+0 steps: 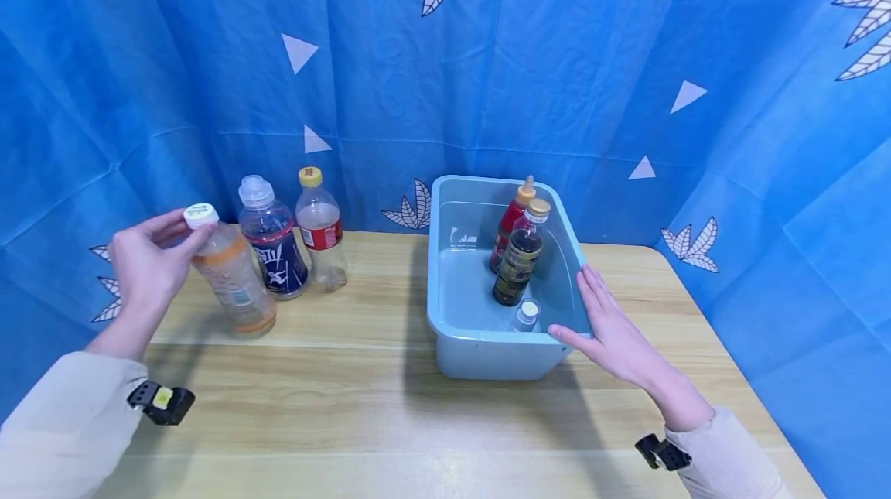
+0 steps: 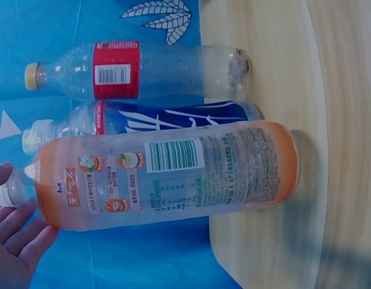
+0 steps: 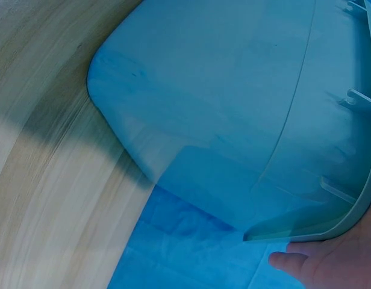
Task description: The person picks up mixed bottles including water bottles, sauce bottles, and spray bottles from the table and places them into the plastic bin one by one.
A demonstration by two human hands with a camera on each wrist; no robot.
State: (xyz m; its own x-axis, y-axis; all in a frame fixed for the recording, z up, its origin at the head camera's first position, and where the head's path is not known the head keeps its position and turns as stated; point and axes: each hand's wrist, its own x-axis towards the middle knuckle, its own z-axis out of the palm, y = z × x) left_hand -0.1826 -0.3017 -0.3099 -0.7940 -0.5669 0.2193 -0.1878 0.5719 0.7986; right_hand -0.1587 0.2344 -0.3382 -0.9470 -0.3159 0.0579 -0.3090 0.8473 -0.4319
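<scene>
At the left of the head view my left hand point(image 1: 148, 258) pinches the white cap of a clear bottle with orange bands point(image 1: 239, 286). The left wrist view shows this bottle point(image 2: 167, 174) with its label and barcode; its base is at the tabletop. Beside it are a blue-labelled bottle point(image 1: 277, 255) and a red-labelled bottle with a yellow cap point(image 1: 322, 236). My right hand point(image 1: 616, 336) rests on the near right corner of a light blue bin point(image 1: 480, 352), fingers extended along the outer side. In the right wrist view, the hand point(image 3: 336, 259) touches the bin's rim.
Inside the bin are a dark bottle with a tan cap point(image 1: 517, 263), a red bottle with a pointed orange top point(image 1: 510, 228) and a small white-capped container point(image 1: 526, 317). The wooden table point(image 1: 327, 398) meets a blue patterned curtain point(image 1: 390, 81) behind.
</scene>
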